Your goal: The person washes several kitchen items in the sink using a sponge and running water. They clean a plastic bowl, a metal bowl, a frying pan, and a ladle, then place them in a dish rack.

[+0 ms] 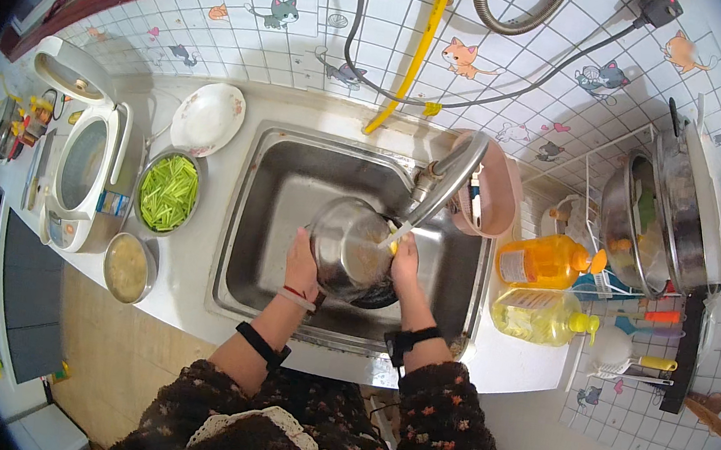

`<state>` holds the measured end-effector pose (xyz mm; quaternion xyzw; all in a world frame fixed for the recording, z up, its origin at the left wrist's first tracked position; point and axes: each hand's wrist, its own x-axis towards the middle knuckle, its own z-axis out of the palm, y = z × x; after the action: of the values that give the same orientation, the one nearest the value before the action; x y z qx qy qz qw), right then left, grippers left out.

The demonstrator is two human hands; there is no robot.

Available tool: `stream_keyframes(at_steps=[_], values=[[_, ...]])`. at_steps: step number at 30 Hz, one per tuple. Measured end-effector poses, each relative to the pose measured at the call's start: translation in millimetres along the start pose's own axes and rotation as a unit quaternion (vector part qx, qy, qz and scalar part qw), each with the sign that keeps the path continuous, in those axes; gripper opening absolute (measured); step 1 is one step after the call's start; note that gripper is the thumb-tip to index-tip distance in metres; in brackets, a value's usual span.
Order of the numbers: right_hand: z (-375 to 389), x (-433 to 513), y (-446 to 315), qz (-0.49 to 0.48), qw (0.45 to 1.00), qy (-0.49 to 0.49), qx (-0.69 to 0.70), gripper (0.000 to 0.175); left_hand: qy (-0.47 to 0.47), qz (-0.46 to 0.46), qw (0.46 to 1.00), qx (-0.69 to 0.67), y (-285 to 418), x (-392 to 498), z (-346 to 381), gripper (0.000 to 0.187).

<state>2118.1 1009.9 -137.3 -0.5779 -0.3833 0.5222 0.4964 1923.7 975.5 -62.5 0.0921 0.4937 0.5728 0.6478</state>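
Note:
Over the stainless steel sink [271, 241] a round metal bowl [358, 245] is held tilted, its flat base towards me. My left hand [303, 266] grips the bowl's left side. My right hand [405, 264] is at its right side, closed around a small yellow piece [393, 246] that looks like a sponge, pressed to the metal. Water runs from the faucet [450, 182] onto the bowl beside my right fingers. Under the bowl lies a dark round thing [375, 296], mostly hidden.
Left of the sink stand a bowl of cut green stems [169, 191], a metal bowl of cloudy liquid [129, 269], a white plate [209, 119] and an open rice cooker [84, 164]. On the right are a pink basin [499, 195], an orange bottle [535, 261] and a yellow pump bottle [535, 315].

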Motion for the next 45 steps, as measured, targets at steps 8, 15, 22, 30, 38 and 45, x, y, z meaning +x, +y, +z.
stream_keyframes(at_steps=[8, 15, 22, 30, 38, 45], values=[[57, -84, -56, -0.334, 0.843, 0.063, -0.418, 0.039, -0.034, -0.113, 0.987, -0.105, -26, 5, 7, 0.057], [50, -32, -108, -0.088, 0.899, -0.138, -0.407, 0.024, -0.053, -0.147, 0.986, 0.061, -43, -18, 12, 0.068], [17, -83, -72, -0.403, 0.814, -0.205, -0.364, 0.027, 0.027, -0.188, 0.973, -0.130, -13, 3, 12, 0.069], [1, -28, -32, -0.088, 0.966, -0.006, -0.244, 0.030, 0.005, -0.181, 0.983, 0.018, -42, -4, -13, 0.063], [28, -67, -70, -0.346, 0.874, -0.141, -0.309, 0.037, 0.015, -0.092, 0.996, 0.015, -24, 7, -7, 0.060], [32, -58, -69, -0.276, 0.895, -0.026, -0.349, 0.037, -0.005, -0.104, 0.986, 0.127, -32, 9, -12, 0.057]])
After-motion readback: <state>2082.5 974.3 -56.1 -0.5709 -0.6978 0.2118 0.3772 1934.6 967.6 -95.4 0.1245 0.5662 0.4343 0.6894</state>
